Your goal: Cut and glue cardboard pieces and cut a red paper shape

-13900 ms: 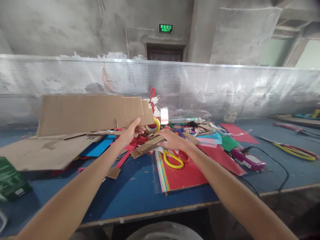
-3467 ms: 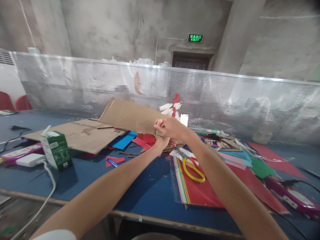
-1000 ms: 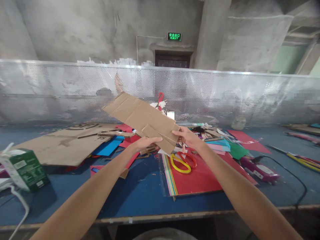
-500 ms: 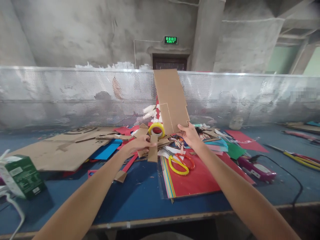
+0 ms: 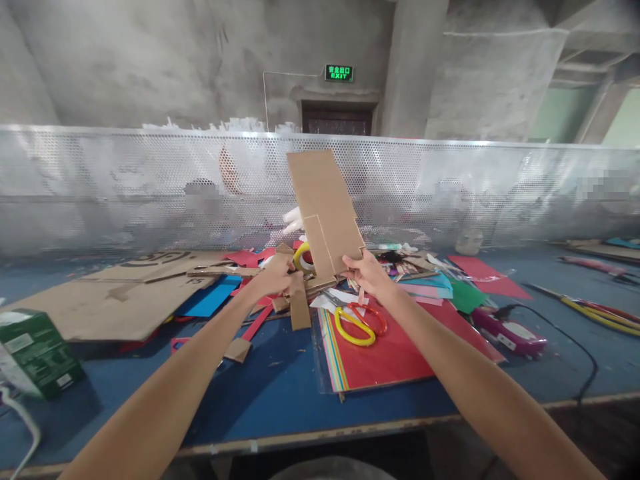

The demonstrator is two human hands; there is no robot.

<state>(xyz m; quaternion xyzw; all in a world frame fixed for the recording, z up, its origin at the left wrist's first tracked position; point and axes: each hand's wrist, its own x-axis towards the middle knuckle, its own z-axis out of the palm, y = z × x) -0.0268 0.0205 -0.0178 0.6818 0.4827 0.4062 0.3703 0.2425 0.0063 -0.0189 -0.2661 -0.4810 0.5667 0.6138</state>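
Just the one cam here, worn on the person's head, looking forward and kinda down over the blue table (image 5: pixel 260 407). It's pretty close, roughly arm's reach from the hands.

ok so my count: two hands (image 5: pixel 369 273), two held cardboard pieces (image 5: pixel 323 193), two pairs of scissors (image 5: pixel 354 325), one tape roll (image 5: pixel 300 256), one green box (image 5: pixel 43 353), one jar (image 5: pixel 469 241), one exit sign (image 5: pixel 339 73). Paper and cardboard scraps (image 5: pixel 239 350) overlap too much to count tbh.
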